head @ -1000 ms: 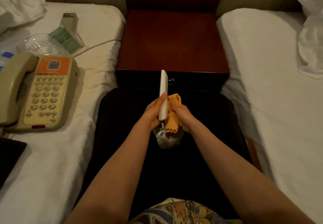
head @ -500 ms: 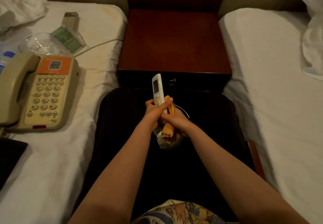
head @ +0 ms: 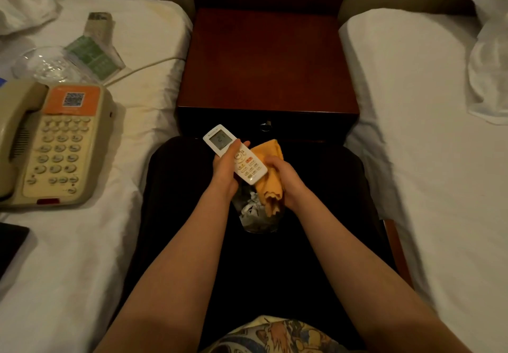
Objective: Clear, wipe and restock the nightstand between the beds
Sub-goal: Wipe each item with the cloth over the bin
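The left hand grips a white remote from below, thumb across its face just under the lit screen. The remote lies buttons up, its screen end slanting toward the nightstand and a little left. The right hand is curled round a bunched orange cloth, which touches the remote's right edge and sticks out of the fist at both ends. Both hands hover in front of the nightstand, just short of its drawer pull. Directly under them, on the dark floor, stands a bin with crumpled paper inside.

The nightstand sits between the two beds, its red-brown surface bare.

On the bed left of the nightstand lies a beige phone with an orange label, handset in its cradle. Its cord runs toward the nightstand's left edge. Farther from the nightstand's front corner, near the headboard, lie a clear glass dish and a green card. A dark flat thing shows at the picture's left edge; I cannot tell what it is.

On the bed right of the nightstand, crumpled white linen lies near the headboard.
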`<state>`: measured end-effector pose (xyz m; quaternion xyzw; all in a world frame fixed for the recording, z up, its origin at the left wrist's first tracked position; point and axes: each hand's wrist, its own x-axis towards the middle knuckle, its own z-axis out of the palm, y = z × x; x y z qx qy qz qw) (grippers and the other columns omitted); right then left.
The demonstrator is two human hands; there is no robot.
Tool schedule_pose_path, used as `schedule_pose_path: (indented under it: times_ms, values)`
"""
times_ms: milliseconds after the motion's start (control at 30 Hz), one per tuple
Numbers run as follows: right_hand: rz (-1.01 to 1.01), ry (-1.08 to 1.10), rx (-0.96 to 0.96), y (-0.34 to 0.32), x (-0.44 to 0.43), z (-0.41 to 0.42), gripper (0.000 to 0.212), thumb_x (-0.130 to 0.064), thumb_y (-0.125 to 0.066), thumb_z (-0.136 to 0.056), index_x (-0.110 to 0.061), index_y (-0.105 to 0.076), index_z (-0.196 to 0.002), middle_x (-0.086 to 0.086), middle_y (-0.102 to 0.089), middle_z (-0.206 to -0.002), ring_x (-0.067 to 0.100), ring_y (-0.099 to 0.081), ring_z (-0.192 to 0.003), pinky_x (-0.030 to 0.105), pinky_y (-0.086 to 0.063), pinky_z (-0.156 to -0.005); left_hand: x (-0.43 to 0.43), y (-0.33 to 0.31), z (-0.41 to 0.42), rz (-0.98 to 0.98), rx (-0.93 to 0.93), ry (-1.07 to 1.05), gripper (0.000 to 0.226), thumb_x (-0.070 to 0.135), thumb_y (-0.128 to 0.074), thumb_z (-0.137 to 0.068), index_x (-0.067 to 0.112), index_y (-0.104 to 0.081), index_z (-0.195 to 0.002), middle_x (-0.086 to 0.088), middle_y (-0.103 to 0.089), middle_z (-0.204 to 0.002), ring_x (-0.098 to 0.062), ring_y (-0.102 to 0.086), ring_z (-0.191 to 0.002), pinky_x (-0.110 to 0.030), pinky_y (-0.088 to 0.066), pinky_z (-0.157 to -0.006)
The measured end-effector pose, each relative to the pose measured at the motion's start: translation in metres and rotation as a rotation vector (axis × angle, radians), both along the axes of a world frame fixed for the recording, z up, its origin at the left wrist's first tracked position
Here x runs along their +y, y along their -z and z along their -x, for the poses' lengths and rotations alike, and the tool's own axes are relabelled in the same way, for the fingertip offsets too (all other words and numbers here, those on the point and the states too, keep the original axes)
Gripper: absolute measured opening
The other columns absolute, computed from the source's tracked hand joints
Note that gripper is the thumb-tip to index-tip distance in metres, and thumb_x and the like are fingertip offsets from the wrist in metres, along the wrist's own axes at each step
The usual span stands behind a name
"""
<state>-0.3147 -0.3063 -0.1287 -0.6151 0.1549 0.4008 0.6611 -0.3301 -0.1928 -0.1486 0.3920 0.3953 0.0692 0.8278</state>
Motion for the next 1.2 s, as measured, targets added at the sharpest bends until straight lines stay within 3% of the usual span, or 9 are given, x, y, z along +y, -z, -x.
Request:
schedule_pose_path:
  times_ms: [100,200,267,367,467,567,767,900,1200]
  values:
    - [0.137,0.181,-0.101,0.002,-0.002,-0.006,0.036,-0.018,-0.046,-0.097,-0.003,-0.048,-0.130,0.007,-0.061,-0.095,0.023,-0.061,-0.085,0.032,-0.050,-0.073,0.000,-0.002,0.002,-0.021,-0.011,0.000,0.011,0.013,-0.055,-0.093,0.013,-0.053,-0.104,-0.002,-0.069,-0.077,-0.013,-0.065,-0.071,-0.026,-0.056,-0.056]
    - [0.301,0.287,-0.271,0.002,-0.003,-0.013,0.035,-0.019,-0.046,-0.097,-0.012,-0.050,-0.132,0.010,-0.059,-0.121,0.028,-0.057,-0.112,0.037,-0.048,-0.094,-0.005,-0.003,0.006,-0.139,0.081,0.165,0.027,0.015,-0.055,-0.094,0.010,-0.045,-0.119,-0.008,-0.062,-0.080,-0.018,-0.063,-0.067,-0.029,-0.054,-0.055]
    - [0.378,0.207,-0.406,0.001,-0.001,-0.015,0.031,-0.019,-0.045,-0.098,-0.015,-0.055,-0.127,0.007,-0.062,-0.118,0.025,-0.058,-0.110,0.029,-0.047,-0.086,-0.010,-0.005,0.010,-0.104,0.127,0.393,0.032,0.031,-0.047,-0.097,0.009,-0.048,-0.120,-0.009,-0.061,-0.080,-0.022,-0.061,-0.068,-0.031,-0.052,-0.059]
    - [0.486,-0.060,-0.630,0.005,0.001,-0.012,0.033,-0.016,-0.043,-0.099,-0.019,-0.057,-0.128,0.002,-0.063,-0.116,0.022,-0.059,-0.109,0.018,-0.042,-0.075,-0.016,-0.006,0.014,0.037,0.137,0.618,0.049,0.050,-0.026,-0.099,0.014,-0.058,-0.097,-0.009,-0.060,-0.082,-0.022,-0.059,-0.072,-0.032,-0.048,-0.066]
    - [0.489,-0.228,-0.686,0.007,0.001,-0.006,0.040,-0.010,-0.043,-0.097,-0.019,-0.050,-0.136,0.004,-0.060,-0.128,0.021,-0.055,-0.116,0.012,-0.036,-0.080,-0.016,-0.003,0.014,0.035,0.153,0.580,0.052,0.047,-0.019,-0.101,0.014,-0.057,-0.088,-0.008,-0.061,-0.074,-0.020,-0.059,-0.066,-0.030,-0.047,-0.059]
    - [0.436,-0.349,-0.756,0.003,0.002,0.000,0.040,-0.006,-0.046,-0.093,-0.017,-0.057,-0.130,0.008,-0.065,-0.120,0.023,-0.060,-0.108,0.019,-0.042,-0.081,-0.012,0.002,0.012,0.054,0.128,0.464,0.044,0.037,-0.024,-0.103,0.012,-0.056,-0.084,-0.002,-0.067,-0.055,-0.014,-0.065,-0.049,-0.022,-0.051,-0.047]
    - [0.508,-0.291,-0.777,0.004,0.001,-0.002,0.049,0.000,-0.043,-0.089,-0.021,-0.056,-0.131,0.009,-0.065,-0.119,0.026,-0.060,-0.107,0.022,-0.043,-0.078,-0.013,0.001,0.011,0.036,0.160,0.525,0.046,0.039,-0.026,-0.102,0.012,-0.053,-0.077,0.000,-0.062,-0.045,-0.011,-0.059,-0.037,-0.015,-0.046,-0.038]
    - [0.638,-0.168,-0.638,0.011,-0.002,-0.017,0.043,-0.005,-0.037,-0.097,-0.020,-0.051,-0.135,0.011,-0.058,-0.128,0.028,-0.054,-0.114,0.019,-0.036,-0.076,-0.018,-0.003,0.016,-0.020,0.230,0.685,0.049,0.046,-0.027,-0.100,0.012,-0.056,-0.083,-0.007,-0.063,-0.067,-0.019,-0.061,-0.057,-0.027,-0.050,-0.053]
    - [0.397,-0.320,-0.705,0.007,0.001,0.003,0.038,-0.004,-0.048,-0.091,-0.014,-0.062,-0.124,0.008,-0.065,-0.121,0.023,-0.058,-0.112,0.020,-0.042,-0.084,-0.014,0.000,0.011,0.023,0.202,0.401,0.042,0.036,-0.028,-0.103,0.011,-0.056,-0.083,-0.009,-0.064,-0.068,-0.020,-0.056,-0.069,-0.031,-0.047,-0.058]
